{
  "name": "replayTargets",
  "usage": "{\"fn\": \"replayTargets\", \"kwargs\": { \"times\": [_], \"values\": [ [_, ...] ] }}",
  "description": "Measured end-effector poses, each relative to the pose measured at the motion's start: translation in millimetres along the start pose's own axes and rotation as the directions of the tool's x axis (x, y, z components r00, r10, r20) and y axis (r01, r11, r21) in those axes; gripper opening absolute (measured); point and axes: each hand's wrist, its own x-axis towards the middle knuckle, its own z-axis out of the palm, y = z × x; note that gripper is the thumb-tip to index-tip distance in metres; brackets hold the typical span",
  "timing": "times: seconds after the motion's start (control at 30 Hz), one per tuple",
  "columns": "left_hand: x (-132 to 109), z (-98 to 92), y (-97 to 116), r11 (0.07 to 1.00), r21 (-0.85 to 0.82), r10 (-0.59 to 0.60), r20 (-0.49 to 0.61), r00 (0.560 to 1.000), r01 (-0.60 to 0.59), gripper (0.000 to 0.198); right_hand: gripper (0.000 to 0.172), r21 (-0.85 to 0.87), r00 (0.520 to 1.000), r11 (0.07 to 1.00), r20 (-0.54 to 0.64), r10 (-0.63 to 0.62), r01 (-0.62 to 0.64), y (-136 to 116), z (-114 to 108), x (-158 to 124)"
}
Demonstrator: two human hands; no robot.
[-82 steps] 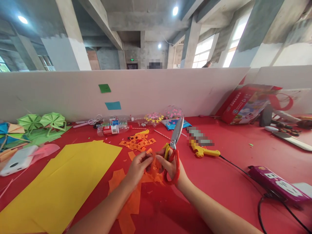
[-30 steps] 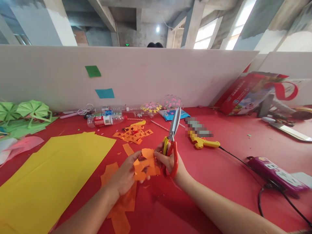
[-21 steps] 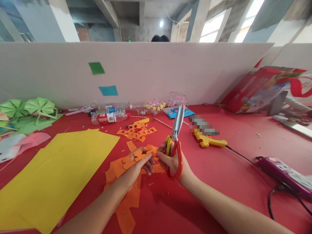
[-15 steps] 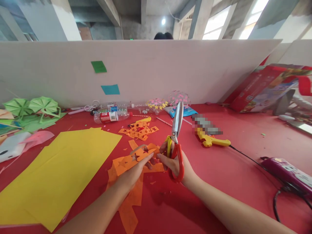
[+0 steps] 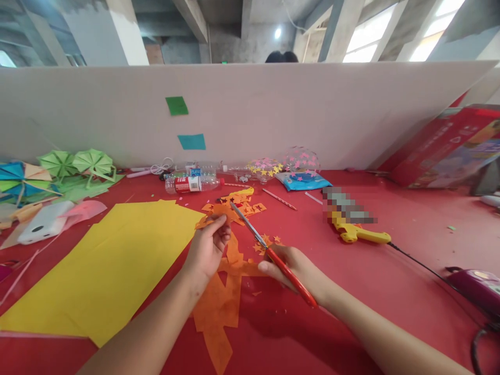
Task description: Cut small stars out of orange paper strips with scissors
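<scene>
My left hand (image 5: 211, 244) is closed on a strip of orange paper (image 5: 222, 210), pinched between thumb and fingers. In my right hand (image 5: 299, 268) are scissors (image 5: 282, 263) with red handles; their blades slant up and left, with the tips close to the orange paper. Just beyond lies a heap of orange strips (image 5: 255, 208) with star-shaped holes. Small orange paper stars (image 5: 264, 244) rest on the table near the scissors. Below my left hand are larger orange paper offcuts (image 5: 221, 304).
Yellow sheets (image 5: 128, 260) cover the left of the red table (image 5: 332, 323). Bottles (image 5: 189, 184), a striped straw (image 5: 279, 199) and a blue packet (image 5: 302, 180) line the back by a white partition (image 5: 273, 109). A corded yellow glue gun (image 5: 361, 234) lies to the right.
My hands have moved apart, the left one carrying the orange strip forward and left. The scissors have tipped from upright to slanting left. Orange stars show between the hands. The view has turned left.
</scene>
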Motion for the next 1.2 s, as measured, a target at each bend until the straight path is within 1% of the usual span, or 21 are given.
{"fn": "replayTargets", "kwargs": {
  "times": [0.1, 0.17, 0.27, 0.43, 0.57, 0.67, 0.8, 0.93, 1.07, 1.2],
  "values": [
    [1, -1.4, 0, 0.994, 0.028, 0.110, 0.010, 0.994, -0.110, 0.018, 0.054, -0.070, 0.999, 0.997, 0.035, 0.010, -0.007, -1, -1, -1],
    [1, -2.2, 1, 0.982, 0.029, 0.185, -0.016, 0.983, -0.184, 0.019, 0.053, -0.093, 0.999, 0.996, 0.053, 0.012, -0.007, -2, -1, -2],
    [1, -3.0, 1, 0.970, 0.020, 0.243, -0.043, 0.969, -0.243, 0.018, 0.052, -0.119, 0.997, 0.992, 0.067, 0.037, -0.029, -3, -1, -2],
    [-1, -3.5, 0, 0.970, 0.084, 0.230, -0.008, 0.973, -0.229, 0.015, 0.054, -0.135, 0.996, 0.990, 0.068, 0.059, -0.050, -2, 0, -2],
    [-2, -3.1, 2, 0.955, 0.113, 0.277, 0.004, 0.961, -0.275, 0.014, 0.053, -0.166, 0.996, 0.984, 0.060, 0.071, -0.060, -1, 1, -3],
    [-4, -2.2, 1, 0.944, 0.176, 0.276, 0.038, 0.960, -0.279, 0.017, 0.052, -0.186, 0.995, 0.980, 0.056, 0.080, -0.069, -1, 1, -2],
    [-8, -1.7, -3, 0.916, 0.279, 0.272, 0.096, 0.958, -0.288, 0.026, 0.051, -0.137, 0.997, 0.990, 0.056, 0.052, -0.044, 0, 2, -2],
    [-10, -2.2, -5, 0.899, 0.339, 0.242, 0.145, 0.959, -0.278, 0.028, 0.049, -0.100, 0.998, 0.995, 0.056, 0.027, -0.022, 2, 3, -1],
    [-11, -1.5, -5, 0.911, 0.334, 0.210, 0.135, 0.968, -0.244, 0.025, 0.048, -0.038, 0.998, 0.999, 0.066, -0.006, 0.009, 3, 3, 0],
    [-12, -0.3, -4, 0.915, 0.322, 0.197, 0.174, 0.965, -0.245, 0.024, 0.048, 0.016, 0.996, 1.000, 0.089, -0.028, 0.027, 3, 3, -2]
  ]
}}
